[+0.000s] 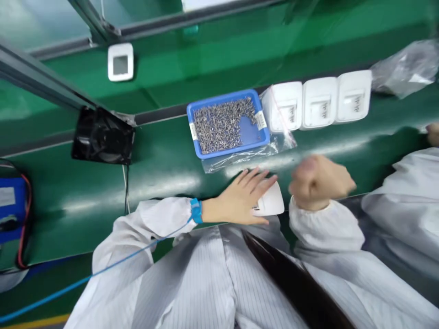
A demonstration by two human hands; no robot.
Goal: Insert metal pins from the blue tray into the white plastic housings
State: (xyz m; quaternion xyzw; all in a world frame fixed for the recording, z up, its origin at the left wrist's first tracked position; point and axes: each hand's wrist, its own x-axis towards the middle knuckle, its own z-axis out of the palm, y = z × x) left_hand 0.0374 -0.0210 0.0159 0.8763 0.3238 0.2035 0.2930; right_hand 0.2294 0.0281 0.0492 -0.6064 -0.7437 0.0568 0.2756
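On the bench (pixel 164 155) we see a black fan (pixel 106 139) near the back edge, a blue box (pixel 15 212) farther left, a crumpled bag (pixel 404 68) back right.

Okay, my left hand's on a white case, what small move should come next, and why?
Probably bring your right hand over to that white case: your left hand lies spread across it, perhaps steadying it, while the right, curled and blurred, is off to its side.

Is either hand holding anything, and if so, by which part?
The left hand grips nothing; it is spread over part of a white case. The right hand is curled and blurred; whether it holds anything cannot be told.
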